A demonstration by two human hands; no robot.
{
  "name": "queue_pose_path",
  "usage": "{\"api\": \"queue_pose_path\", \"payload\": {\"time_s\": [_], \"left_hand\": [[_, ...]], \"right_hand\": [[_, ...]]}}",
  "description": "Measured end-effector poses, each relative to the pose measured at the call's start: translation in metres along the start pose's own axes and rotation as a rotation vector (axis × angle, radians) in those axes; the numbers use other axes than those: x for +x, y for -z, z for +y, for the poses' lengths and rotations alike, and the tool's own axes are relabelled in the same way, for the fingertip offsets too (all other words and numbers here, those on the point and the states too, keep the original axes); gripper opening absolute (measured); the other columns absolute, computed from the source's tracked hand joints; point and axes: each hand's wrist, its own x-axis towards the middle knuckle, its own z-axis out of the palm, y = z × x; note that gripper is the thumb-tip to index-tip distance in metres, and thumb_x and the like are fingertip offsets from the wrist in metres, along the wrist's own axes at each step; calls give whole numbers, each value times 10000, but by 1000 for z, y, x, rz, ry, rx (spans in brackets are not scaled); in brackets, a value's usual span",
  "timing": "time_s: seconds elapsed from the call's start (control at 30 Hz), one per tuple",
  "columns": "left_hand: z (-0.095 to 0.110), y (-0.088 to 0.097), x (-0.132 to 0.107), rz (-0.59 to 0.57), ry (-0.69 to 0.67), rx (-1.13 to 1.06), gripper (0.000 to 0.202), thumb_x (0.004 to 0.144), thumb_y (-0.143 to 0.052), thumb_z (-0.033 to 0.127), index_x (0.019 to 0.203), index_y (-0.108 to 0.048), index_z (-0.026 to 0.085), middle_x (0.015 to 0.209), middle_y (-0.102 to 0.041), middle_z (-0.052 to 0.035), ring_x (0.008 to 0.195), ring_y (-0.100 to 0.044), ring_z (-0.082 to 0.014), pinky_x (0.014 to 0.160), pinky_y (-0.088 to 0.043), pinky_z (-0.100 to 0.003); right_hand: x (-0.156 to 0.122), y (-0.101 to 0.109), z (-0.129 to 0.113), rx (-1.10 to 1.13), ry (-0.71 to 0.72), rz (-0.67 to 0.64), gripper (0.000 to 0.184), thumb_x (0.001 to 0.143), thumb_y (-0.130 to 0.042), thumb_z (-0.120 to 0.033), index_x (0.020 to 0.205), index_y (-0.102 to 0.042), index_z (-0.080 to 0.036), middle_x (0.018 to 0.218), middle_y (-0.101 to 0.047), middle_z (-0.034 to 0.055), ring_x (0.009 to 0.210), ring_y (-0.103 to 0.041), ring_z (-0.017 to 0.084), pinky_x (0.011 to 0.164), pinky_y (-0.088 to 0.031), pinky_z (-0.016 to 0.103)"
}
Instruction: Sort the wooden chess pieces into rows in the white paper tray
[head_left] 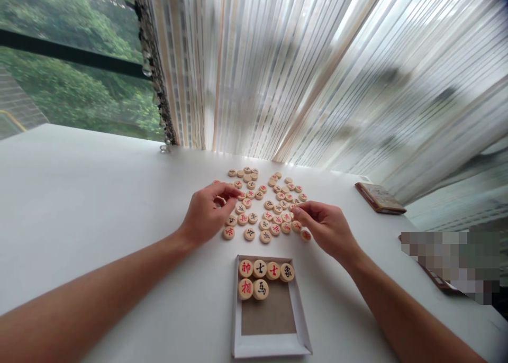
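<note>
Round wooden xiangqi pieces (250,234) with red or black characters lie spread over the white table, several of them blank side up. At the left of the spread, my left hand (208,212) is closed in a pinch on a red-marked xiangqi piece (242,196). On the opposite side, my right hand (327,226) has its thumb and fingertips together on another xiangqi piece (293,208), mostly hidden by the fingers. Nearer me lies a shallow white box (270,346) with a brown bottom. It holds a full row of pieces and two more below, a red one (245,289) and a black one (261,289).
The white table (119,193) runs back to a window (79,82) and striped string curtains (246,77). A brown-edged, book-like object (380,198) lies at the right. Nearer, another flat object (432,270) is partly blurred out by pixelation.
</note>
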Motion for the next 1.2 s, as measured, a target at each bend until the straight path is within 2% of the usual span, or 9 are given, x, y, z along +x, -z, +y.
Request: {"api": "queue_pose_path", "payload": {"time_s": [0.13, 0.23, 0.37, 0.53, 0.7, 0.8, 1.0, 1.13, 1.2], "left_hand": [[-6, 15, 18, 91, 63, -8, 194, 857, -687, 284, 950, -802, 159, 922, -811, -67, 768, -724, -196, 679, -557, -290], [-18, 29, 36, 175, 85, -3, 224, 823, -676, 272, 962, -802, 149, 927, -813, -71, 791, -733, -201, 718, -556, -295], [-34, 38, 46, 205, 99, 82, 228, 797, -679, 267, 943, -810, 152, 886, -811, -69, 783, -723, -202, 744, -536, -308], [-40, 37, 42, 174, 117, 147, 228, 804, -676, 281, 949, -807, 164, 919, -815, -73, 788, -720, -206, 733, -536, -315], [-41, 36, 40, 134, 136, 209, 253, 828, -670, 281, 1012, -804, 171, 1007, -815, -82, 835, -727, -209, 757, -551, -319], [-40, 35, 40, 89, 150, 251, 267, 835, -713, 324, 1039, -823, 191, 978, -810, -70, 786, -702, -199, 737, -539, -317], [-39, 34, 38, 25, 126, 373, 311, 889, -696, 412, 1092, -835, 222, 947, -768, -54, 679, -608, -163, 690, -495, -307], [-36, 32, 39, -25, 106, 444, 331, 910, -668, 423, 1127, -826, 228, 1033, -745, -65, 753, -633, -184, 784, -525, -331], [-35, 29, 39, -70, 88, 477, 353, 922, -651, 414, 1176, -817, 233, 1130, -716, -82, 887, -663, -216, 883, -541, -360]], "right_hand": [[21, 9, -15, -32, 40, 16, 385, 883, -757, -518, 842, -798, -137, 708, -694, 57, 593, -508, 138, 525, -380, 272], [43, 13, -28, 7, 40, 16, 360, 831, -800, -492, 855, -812, -133, 731, -732, 76, 621, -555, 149, 542, -409, 272], [71, 4, -46, 128, 39, -25, 328, 798, -813, -458, 835, -810, -132, 726, -742, 77, 602, -553, 133, 517, -399, 258], [85, -16, -56, 161, 33, -99, 291, 795, -812, -426, 819, -809, -136, 719, -742, 75, 591, -550, 123, 496, -386, 245], [88, -20, -36, 3, -11, -212, 302, 849, -768, -454, 863, -822, -157, 789, -775, 91, 640, -617, 154, 483, -397, 241], [92, -20, -23, -53, -45, -251, 295, 873, -739, -444, 878, -827, -162, 806, -782, 89, 649, -630, 154, 491, -413, 240], [92, -27, -26, -89, -12, -274, 254, 871, -740, -408, 865, -833, -172, 750, -764, 76, 626, -625, 162, 486, -428, 256], [88, -34, -29, -110, 67, -281, 257, 891, -730, -407, 861, -826, -170, 689, -733, 63, 582, -603, 151, 483, -428, 258], [87, -37, -27, -94, 68, -306, 270, 901, -725, -421, 868, -818, -169, 656, -708, 47, 528, -564, 129, 455, -395, 249]]}}
